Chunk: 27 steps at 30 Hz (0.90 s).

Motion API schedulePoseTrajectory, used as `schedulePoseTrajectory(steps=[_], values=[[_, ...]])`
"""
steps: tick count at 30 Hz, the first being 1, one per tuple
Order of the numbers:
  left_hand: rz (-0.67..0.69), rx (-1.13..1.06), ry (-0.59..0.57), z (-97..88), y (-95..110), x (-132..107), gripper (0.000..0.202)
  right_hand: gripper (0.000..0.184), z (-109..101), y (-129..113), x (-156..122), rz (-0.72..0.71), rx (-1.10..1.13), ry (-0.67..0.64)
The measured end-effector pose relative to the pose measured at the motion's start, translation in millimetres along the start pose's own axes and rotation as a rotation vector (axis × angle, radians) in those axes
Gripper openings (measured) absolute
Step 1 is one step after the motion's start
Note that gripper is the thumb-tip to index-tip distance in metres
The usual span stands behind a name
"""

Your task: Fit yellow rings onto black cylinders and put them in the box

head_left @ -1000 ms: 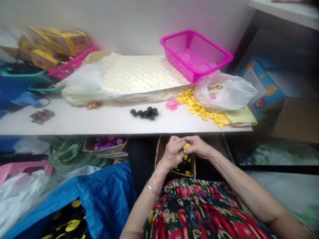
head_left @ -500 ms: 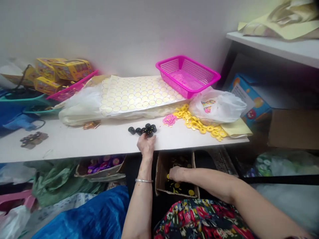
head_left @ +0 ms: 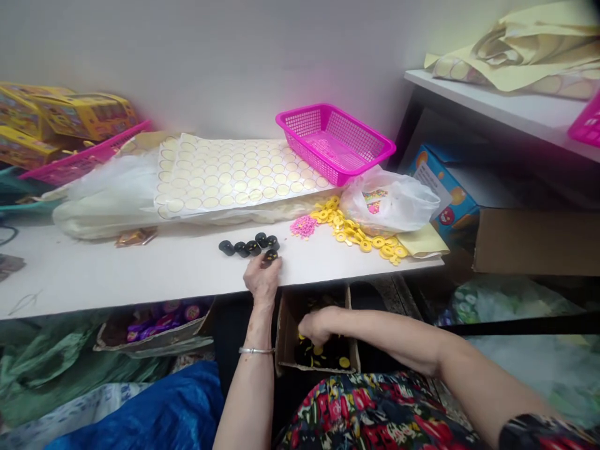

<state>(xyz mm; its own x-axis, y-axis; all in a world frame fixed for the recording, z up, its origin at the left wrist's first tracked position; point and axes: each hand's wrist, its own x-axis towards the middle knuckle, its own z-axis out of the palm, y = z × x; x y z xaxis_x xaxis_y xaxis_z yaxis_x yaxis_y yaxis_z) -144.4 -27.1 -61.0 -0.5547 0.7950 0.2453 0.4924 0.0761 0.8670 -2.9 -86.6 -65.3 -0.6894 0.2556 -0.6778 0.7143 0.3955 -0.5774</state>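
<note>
Left-hand grip: left hand closes thumb and fingers around one short black plastic cylinder by its sides, apparently leaving the yellow-flecked top free.
Right-hand reach: right hand dips into an open brown cardboard box, below and right of that grip; its fingertips are hidden, so their opening and any hold cannot be told.
Black cluster: more black plastic cylinders sit just beyond the grip, leftward, seemingly for easy reach.
Sorted heaps: small pink bits and yellow plastic rings lie beyond and right, probably grouped by kind.
Hard to see: black-and-yellow pieces in the box blur into shadow.
</note>
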Motion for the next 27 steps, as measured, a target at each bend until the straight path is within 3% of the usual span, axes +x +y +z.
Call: schedulePoseTrajectory(steps=[2, 3, 4, 6, 7, 9, 15, 20, 22, 27], values=[[0.043, -0.07, -0.102, 4.2, 1, -5, 0.028, 0.006, -28, 8, -15, -0.101, 0.087, -0.062], [0.061, -0.092, -0.15, 7.7, 2, -8, 0.027, 0.007, -44, 13, -22, -0.156, 0.173, 0.044], [0.075, -0.102, -0.193, 11.9, 4, -11, 0.026, 0.009, -60, 19, -28, -0.163, 0.216, 0.254], [0.092, -0.075, -0.252, 21.6, 9, -15, 0.026, 0.013, -88, 32, -35, -0.008, 0.179, 0.757], [0.099, -0.047, -0.274, 26.2, 11, -17, 0.026, 0.016, -99, 38, -35, 0.084, 0.141, 0.942], [0.105, 0.011, -0.301, 33.5, 14, -19, 0.027, 0.019, -115, 47, -32, 0.205, 0.089, 1.119], [0.14, 0.055, -0.32, 38.2, 10, -20, 0.029, 0.023, -127, 53, -13, 0.282, -0.144, 1.056], [0.105, 0.049, -0.331, 37.6, 9, -20, 0.041, 0.024, -128, 55, -11, 0.271, -0.177, 1.046], [0.124, 0.043, -0.34, 36.4, 11, -21, 0.04, 0.023, -126, 56, -14, 0.194, -0.133, 1.071], [0.173, 0.095, -0.36, 32.0, 20, -23, 0.027, 0.017, -116, 52, -25, -0.197, -0.03, 1.102]])
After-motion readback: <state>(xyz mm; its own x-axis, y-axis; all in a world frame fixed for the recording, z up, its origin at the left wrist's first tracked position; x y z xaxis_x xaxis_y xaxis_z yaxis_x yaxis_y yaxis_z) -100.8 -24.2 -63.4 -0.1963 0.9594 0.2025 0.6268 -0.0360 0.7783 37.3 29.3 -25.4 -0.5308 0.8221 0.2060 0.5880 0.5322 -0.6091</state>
